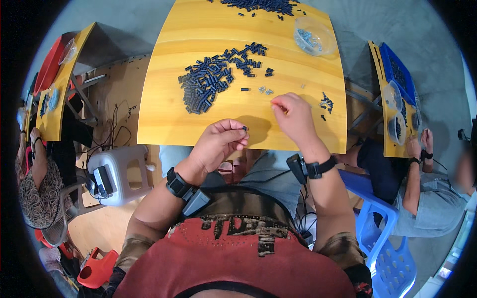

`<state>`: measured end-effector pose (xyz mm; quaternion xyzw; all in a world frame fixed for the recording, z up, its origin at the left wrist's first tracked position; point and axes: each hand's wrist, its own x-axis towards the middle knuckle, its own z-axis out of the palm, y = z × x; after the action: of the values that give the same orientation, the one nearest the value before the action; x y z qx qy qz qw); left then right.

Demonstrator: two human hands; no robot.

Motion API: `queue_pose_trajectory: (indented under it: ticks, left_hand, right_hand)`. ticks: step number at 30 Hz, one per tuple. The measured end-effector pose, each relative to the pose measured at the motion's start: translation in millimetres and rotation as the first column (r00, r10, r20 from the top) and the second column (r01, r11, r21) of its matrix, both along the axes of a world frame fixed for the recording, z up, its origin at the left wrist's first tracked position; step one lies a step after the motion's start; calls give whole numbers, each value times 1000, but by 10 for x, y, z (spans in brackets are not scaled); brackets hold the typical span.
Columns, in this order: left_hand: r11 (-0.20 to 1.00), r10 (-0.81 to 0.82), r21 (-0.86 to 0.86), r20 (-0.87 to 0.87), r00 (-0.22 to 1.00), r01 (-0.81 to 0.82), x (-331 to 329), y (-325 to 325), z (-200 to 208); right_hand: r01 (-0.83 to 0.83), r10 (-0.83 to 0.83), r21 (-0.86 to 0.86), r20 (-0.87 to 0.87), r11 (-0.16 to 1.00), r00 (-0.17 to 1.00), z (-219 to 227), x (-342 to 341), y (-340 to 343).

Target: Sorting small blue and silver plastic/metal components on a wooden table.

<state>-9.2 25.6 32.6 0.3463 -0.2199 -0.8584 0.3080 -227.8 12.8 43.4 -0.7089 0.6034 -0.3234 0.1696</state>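
Note:
My left hand [222, 140] is above the table's near edge, thumb and fingers pinched round a small black cylindrical piece [244, 128]; only its end shows. To the right, my right hand [294, 118] hovers over the tabletop with its fingertips pressed together. Whether something tiny is between them is too small to make out. Just beyond that hand lie a few small silvery pieces [266, 91] and one loose black cylinder [245, 89]. A large heap of similar black cylinders [206, 82] spreads across the left and middle of the table.
On the yellow table [164, 107], a clear round tub [314, 37] holds small silvery parts at the far right. Small dark pieces [326, 102] lie near the right edge. Another dark heap [261, 5] is at the far end. People sit at side tables; a blue chair [377, 223] stands right.

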Motion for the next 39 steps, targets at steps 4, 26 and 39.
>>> queue_pose_trajectory:
  ticks: [4, 26, 39]
  left_hand:
    - [1000, 23, -10, -2, 1000, -23, 46, -30, -51]
    - [1000, 7, 20, -52, 999, -6, 136, -96, -144]
    - [999, -34, -20, 2, 999, 34, 133, -101, -147]
  right_hand:
    - [116, -116, 22, 33, 993, 993, -118, -69, -138]
    - [45, -71, -87, -318, 995, 946, -167, 249, -308]
    - [110, -138, -111, -292, 988, 946, -215, 315, -352]
